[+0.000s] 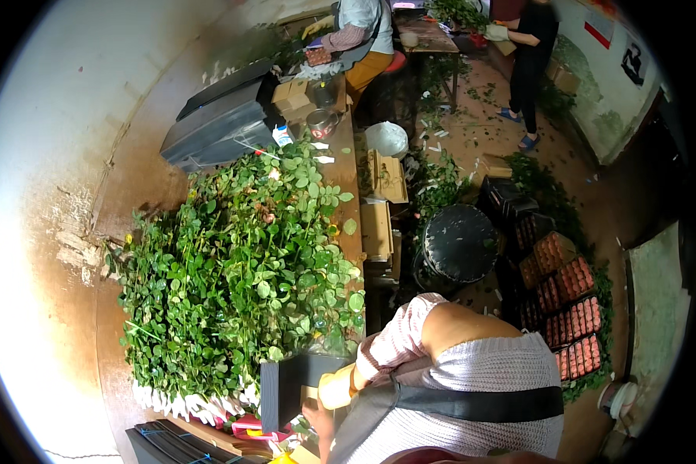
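At the lower middle, my right hand (336, 388) wears a yellow glove below a striped sleeve. It reaches to a dark folded board (281, 396) standing on edge, and its fingers are hidden. Just below, my bare left hand (319, 420) has its fingers bent against a tan cardboard piece (309, 394) beside that board. Behind the board lies a large pile of green leafy stems (232, 278) with white-wrapped ends (185, 404). A pink-red object (255, 427) lies near the board's foot, partly covered.
Flat dark boards (174, 445) lie at the lower left; black boxes (224, 116) stand beyond the stems. A round black-topped stool (461, 243) and trays of pink bundles (572, 321) are on my right. Two co-workers (363, 35) (530, 66) handle stems farther off.
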{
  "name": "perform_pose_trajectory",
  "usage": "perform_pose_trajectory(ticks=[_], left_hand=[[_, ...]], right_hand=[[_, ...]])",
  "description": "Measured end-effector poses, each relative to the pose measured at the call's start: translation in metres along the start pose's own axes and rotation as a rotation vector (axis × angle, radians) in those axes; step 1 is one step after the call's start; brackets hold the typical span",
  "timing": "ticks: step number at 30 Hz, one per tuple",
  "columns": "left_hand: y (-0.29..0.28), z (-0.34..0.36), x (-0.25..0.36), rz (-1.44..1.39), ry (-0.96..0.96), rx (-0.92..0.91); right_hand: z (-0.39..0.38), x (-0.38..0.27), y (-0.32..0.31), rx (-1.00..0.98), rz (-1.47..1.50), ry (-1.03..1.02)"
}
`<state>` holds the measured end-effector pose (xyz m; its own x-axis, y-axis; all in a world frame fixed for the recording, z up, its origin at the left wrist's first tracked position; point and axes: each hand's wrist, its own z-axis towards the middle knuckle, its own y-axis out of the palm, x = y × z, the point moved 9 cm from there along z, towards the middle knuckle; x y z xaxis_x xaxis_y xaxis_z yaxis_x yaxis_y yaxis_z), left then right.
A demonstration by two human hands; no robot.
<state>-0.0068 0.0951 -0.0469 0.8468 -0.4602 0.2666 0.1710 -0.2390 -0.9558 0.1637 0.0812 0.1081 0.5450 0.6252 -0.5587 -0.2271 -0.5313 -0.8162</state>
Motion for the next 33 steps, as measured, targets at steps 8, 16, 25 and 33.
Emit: perform_pose_trajectory(ticks=[8, 16, 25, 33], left_hand=[[-0.018, -0.002, 0.009, -0.212, -0.093, 0.041], [-0.036, 0.005, 0.029, -0.362, -0.193, -0.012], [-0.035, 0.0, 0.042, -0.045, -0.016, 0.054], [-0.067, 0.005, 0.068, -0.143, -0.118, -0.033]], right_hand=[[0.001, -0.005, 0.0, 0.188, -0.084, -0.108], [0.005, -0.001, 0.008, 0.163, -0.094, -0.126], [0.017, 0.006, 0.038, -0.043, -0.164, -0.096], [0.003, -0.008, -0.005, -0.058, -0.232, -0.034]])
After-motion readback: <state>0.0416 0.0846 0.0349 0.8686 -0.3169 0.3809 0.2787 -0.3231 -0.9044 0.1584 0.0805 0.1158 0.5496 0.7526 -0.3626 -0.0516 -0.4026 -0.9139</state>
